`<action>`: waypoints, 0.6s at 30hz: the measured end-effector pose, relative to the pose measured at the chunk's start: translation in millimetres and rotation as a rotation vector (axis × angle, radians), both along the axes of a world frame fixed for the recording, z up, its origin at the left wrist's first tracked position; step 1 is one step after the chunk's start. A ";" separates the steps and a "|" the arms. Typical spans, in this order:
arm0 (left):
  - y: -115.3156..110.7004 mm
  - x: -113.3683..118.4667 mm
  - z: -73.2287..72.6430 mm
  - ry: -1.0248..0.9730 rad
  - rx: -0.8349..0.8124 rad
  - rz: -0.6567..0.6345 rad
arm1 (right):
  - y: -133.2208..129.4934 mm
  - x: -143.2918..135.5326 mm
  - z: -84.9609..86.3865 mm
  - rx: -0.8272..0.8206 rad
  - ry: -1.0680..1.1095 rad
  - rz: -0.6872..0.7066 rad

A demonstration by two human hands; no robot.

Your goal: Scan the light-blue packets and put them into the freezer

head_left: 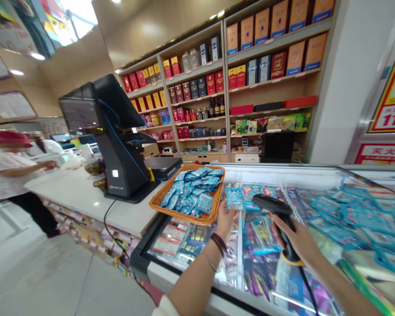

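My left hand [226, 218] pinches a small blue snack packet [234, 198] by its lower edge, holding it up over the glass top of the freezer. In my right hand [292, 237] is a black barcode scanner [281, 215], its head turned left toward the packet and its cable hanging down. The scanner and packet are apart. Left of the packet, a brown wicker basket [154, 202] holds many similar blue packets [192, 188]. More blue packets [345, 208] lie at the right on the freezer.
A black point-of-sale terminal [118, 153] stands on the white counter [69, 199] at the left, with a flat black box [164, 166] beside it. Shelves [227, 94] with boxed goods line the back. A person in a red cap [11, 175] stands across the counter.
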State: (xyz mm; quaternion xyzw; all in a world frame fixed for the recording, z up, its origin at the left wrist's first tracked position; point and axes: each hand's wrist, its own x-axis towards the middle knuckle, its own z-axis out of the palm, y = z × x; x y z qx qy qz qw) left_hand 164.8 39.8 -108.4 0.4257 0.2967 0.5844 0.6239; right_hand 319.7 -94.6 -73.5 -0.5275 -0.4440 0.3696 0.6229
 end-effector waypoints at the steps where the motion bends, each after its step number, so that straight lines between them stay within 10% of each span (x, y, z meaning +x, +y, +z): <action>1: 0.1 -0.2 -0.1 -0.009 -0.003 -0.015 | 0.2 0.7 -0.5 -0.002 0.004 0.000; 18: 1.0 -3.1 -2.4 -0.055 -0.005 -0.015 | -0.5 1.2 -5.1 -0.052 -0.071 0.001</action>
